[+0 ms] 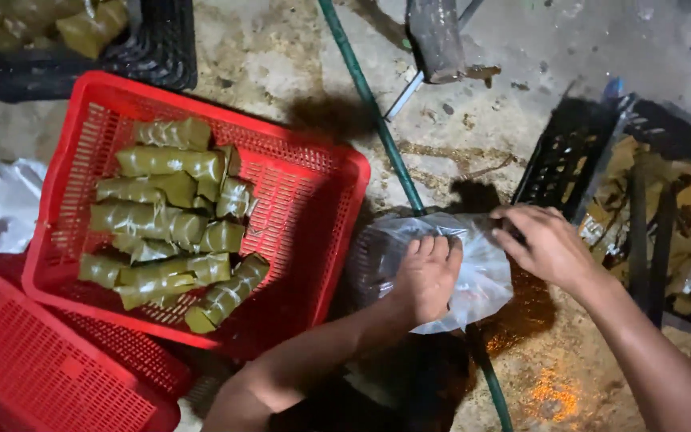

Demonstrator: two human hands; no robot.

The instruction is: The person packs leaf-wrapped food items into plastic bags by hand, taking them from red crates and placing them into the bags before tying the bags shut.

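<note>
L hand (429, 276) is pressing fingers-curled onto a clear plastic bag (481, 280) on the floor; R hand (549, 244) is pinching its top-right edge. Bag's lying right under both hands, just R of the red basket (313, 160) w/ leaf-wrapped rolls (169, 232).

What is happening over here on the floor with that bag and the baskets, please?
A person is working a clear plastic bag on the concrete floor: the left hand presses on it and the right hand grips its edge. Beside it, a red basket holds leaf-wrapped rolls. A black crate stands by the right hand, and a green hose runs under the bag.
</note>
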